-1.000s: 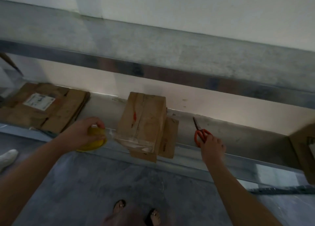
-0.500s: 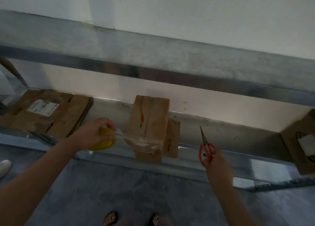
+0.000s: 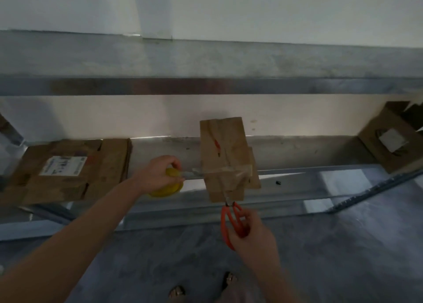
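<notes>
Just left of centre, the left hand (image 3: 158, 173) curls round a yellow tape roll (image 3: 167, 189); a clear strip of tape (image 3: 192, 171) runs from it rightward onto the small cardboard box (image 3: 225, 151) standing mid-frame on the metal shelf (image 3: 297, 177); below the box, the right hand (image 3: 254, 236) grips orange scissors (image 3: 225, 225) by the handles (blade tips at the box's lower edge); flattened cardboard (image 3: 68, 172) lies at left.

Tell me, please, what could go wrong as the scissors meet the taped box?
The tape strip runs taut from the yellow tape roll in the left hand to the cardboard box, seemingly overhanging the shelf rail: a tug might tip it off. The scissors in the right hand point at the box's lower edge and might gouge cardboard.
</notes>
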A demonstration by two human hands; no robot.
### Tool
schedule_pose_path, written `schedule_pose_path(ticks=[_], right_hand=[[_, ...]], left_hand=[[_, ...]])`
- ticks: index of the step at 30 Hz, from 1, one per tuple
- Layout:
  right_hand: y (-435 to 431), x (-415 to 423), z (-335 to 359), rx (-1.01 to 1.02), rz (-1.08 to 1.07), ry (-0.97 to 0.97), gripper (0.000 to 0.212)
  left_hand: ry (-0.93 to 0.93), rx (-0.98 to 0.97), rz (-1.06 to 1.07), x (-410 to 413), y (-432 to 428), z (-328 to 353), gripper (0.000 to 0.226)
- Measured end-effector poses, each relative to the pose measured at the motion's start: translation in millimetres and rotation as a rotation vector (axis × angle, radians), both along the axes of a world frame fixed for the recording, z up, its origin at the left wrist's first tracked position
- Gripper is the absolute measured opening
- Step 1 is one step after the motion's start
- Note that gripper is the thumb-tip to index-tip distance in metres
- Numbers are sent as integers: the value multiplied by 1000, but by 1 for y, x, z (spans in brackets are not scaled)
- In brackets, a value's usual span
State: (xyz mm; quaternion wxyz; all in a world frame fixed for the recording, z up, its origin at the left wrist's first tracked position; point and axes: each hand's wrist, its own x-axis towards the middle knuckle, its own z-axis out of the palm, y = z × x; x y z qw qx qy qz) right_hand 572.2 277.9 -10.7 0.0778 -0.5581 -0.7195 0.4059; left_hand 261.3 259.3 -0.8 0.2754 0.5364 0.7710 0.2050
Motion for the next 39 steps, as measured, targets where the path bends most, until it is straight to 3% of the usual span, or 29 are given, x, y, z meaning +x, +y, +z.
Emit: schedule_pose_path(ticks=[4,7,13,22,27,39], right_hand=[[-27,-36,-15,-300,-46,185,49],[-34,-53,-16,-451,-47,297,35],[-32,-71,-15,-626,-66,346,16],[-22,-84,-26,-710,-194,429,17],[-20,-80,-35,-739,-247,567,9],[-3,-73,-41,-594,-146,524,14]], left_hand=[[-21,-30,-53,-7,0,-1,27],[-25,-17,-81,-11,2,0,27],[-48,-26,-77,-10,2,-1,24],[-49,-4,-80,-4,6,1,26],[-54,-2,-78,1,6,0,25],[-58,30,-32,8,6,9,27]])
